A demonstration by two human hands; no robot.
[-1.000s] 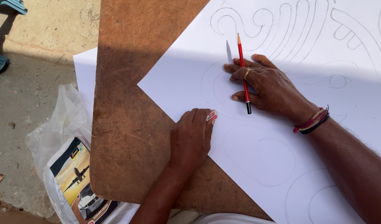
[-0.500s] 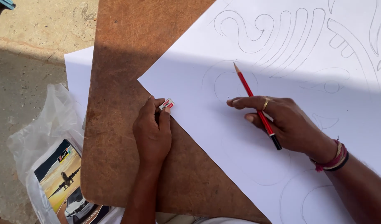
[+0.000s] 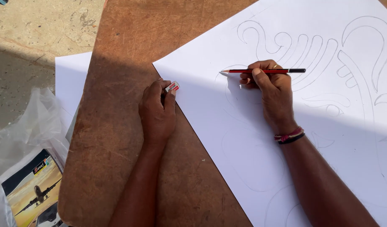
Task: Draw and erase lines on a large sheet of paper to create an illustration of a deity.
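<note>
A large white sheet of paper with curved pencil outlines lies on a brown wooden board. My right hand rests on the sheet and holds a red pencil level, its tip pointing left. My left hand lies on the board at the sheet's left edge, fingers closed around a small white eraser with a red label. A red and black band sits on my right wrist.
A second white sheet sticks out from under the board on the left. A clear plastic bag and a printed booklet showing an aeroplane lie at the lower left on the concrete ground.
My right hand has turned the pencil from upright and slanted to level and moved up the sheet. My left hand has slid left off the paper onto the board with the eraser.
</note>
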